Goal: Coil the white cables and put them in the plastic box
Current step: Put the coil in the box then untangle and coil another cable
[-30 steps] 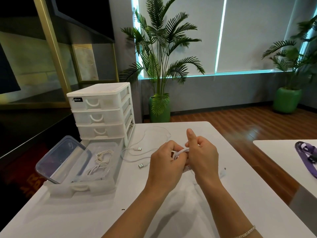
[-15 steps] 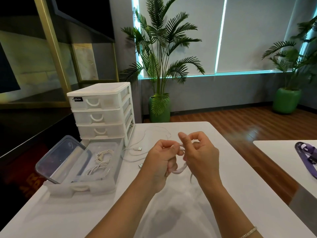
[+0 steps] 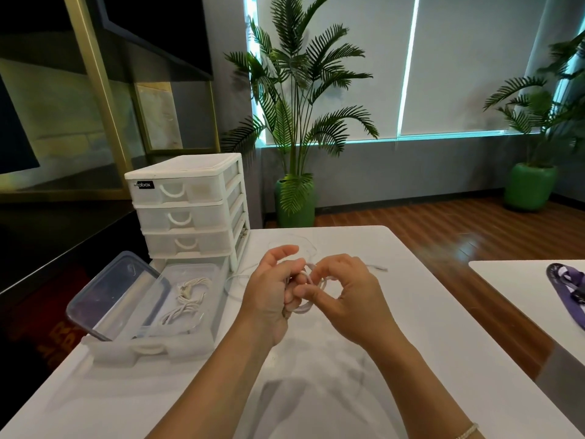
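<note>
Over the middle of the white table [image 3: 348,391], my left hand [image 3: 269,293] holds a small coil of white cable [image 3: 304,307] round its curled fingers. My right hand [image 3: 345,293] pinches a strand of the same cable just beside the coil; the cable's end [image 3: 378,267] sticks out to the right behind it. Another loose white cable [image 3: 237,280] lies on the table towards the drawers. The clear plastic box [image 3: 190,340] stands open at the left with two coiled white cables [image 3: 190,299] inside, its lid [image 3: 114,296] tilted up on the left side.
A white three-drawer unit [image 3: 186,207] stands behind the box at the table's back left corner. A second white table [image 3: 522,280] with a purple strap [image 3: 569,286] is at the right, across a gap. Potted palms [image 3: 297,122] stand by the far wall.
My hands have drawn slightly apart and my right hand has swung round the coil, wrapping a strand. The cable's end now shows to the right of my right hand.
</note>
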